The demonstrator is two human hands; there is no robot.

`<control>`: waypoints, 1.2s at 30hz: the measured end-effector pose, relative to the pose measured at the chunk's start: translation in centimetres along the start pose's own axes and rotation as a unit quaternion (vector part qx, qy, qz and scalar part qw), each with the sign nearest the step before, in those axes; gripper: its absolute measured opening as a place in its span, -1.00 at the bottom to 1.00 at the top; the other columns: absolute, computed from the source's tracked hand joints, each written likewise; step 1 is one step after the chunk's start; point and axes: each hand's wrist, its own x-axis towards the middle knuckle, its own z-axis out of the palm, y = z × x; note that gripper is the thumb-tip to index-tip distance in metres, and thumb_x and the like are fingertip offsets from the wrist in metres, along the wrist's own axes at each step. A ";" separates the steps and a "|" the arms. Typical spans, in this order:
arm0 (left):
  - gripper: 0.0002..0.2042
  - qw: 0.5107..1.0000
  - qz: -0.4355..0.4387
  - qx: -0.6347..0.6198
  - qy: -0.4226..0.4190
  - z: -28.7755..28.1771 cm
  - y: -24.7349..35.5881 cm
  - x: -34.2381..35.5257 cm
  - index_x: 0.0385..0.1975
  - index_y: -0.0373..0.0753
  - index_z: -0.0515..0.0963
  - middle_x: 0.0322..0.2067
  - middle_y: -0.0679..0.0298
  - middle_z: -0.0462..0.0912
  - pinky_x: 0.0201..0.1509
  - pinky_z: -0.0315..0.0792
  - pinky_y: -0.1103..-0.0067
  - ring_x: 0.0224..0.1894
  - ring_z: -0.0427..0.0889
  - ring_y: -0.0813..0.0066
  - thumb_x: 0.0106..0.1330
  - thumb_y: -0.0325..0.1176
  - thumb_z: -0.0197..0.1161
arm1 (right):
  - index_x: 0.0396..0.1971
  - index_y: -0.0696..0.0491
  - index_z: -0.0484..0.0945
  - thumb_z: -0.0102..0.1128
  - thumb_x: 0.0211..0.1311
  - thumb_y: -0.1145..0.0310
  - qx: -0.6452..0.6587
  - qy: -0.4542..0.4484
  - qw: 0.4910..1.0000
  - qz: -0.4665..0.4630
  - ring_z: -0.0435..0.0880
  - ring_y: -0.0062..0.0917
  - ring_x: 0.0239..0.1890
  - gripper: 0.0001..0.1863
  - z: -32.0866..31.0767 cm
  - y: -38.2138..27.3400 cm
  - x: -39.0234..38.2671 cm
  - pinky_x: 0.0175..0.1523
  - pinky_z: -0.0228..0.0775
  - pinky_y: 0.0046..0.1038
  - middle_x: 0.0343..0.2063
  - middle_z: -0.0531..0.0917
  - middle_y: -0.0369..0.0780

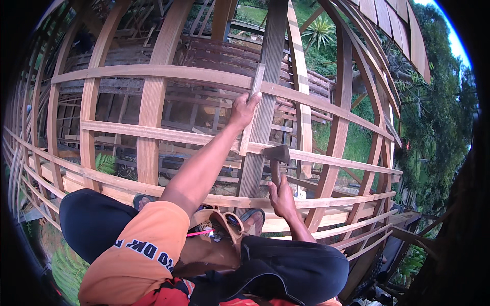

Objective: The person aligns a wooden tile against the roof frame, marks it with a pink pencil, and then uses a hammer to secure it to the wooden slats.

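My left hand [245,110] is closed round a short wooden strip [251,117]. The strip stands across two long horizontal battens, the upper batten [204,74] and the lower batten [184,136], beside a weathered grey rafter [271,61]. Below and to the right, my right hand [282,198] grips the handle of a hatchet [277,154]. Its dark, wedge-shaped head is up, close to the lower batten near the strip's bottom end. Whether the head touches the wood I cannot tell. Between my legs hangs a tan tool pouch [224,228] with small items in it.
I sit on an open wooden roof frame; more rafters [150,112] and lower battens [352,198] surround me. Through the gaps show stacked boards [219,56] and grass far below. Shingles [400,25] hang at the upper right. My sandalled foot [252,220] rests near the pouch.
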 end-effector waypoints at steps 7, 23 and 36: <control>-0.21 0.997 -0.063 -0.007 -0.044 -3.6 2.0 -0.7 0.05 -0.64 0.50 0.01 -0.33 0.59 0.28 0.36 0.35 0.18 0.55 -0.04 0.35 0.21 0.15 | 0.02 0.15 0.29 0.19 0.39 -0.05 0.462 0.279 0.731 -0.418 0.41 -0.60 -0.59 -0.43 -13.1 -12.2 -0.7 -0.44 0.36 -0.59 -0.55 0.41 -0.27; -0.37 0.997 0.040 0.011 0.069 -3.3 0.7 -0.8 -0.43 -0.44 0.54 -0.48 -0.09 0.62 -0.14 0.44 0.27 -0.34 0.61 0.10 0.37 0.20 0.14 | 0.07 0.05 0.28 0.18 0.40 -0.06 0.473 0.235 0.713 -0.461 0.32 -0.66 -0.58 -0.46 -9.7 -9.2 -0.6 -0.49 0.31 -0.56 -0.46 0.37 -0.33; -0.35 0.998 0.001 0.019 0.055 -3.0 -0.7 -0.3 -0.29 -0.41 0.59 -0.35 -0.13 0.65 -0.03 0.43 0.26 -0.19 0.64 0.07 0.34 0.26 0.13 | 0.01 0.09 0.33 0.18 0.43 0.05 0.477 0.182 0.723 -0.465 0.28 -0.69 -0.62 -0.56 -6.9 -8.3 0.4 -0.51 0.21 -0.61 -0.53 0.36 -0.34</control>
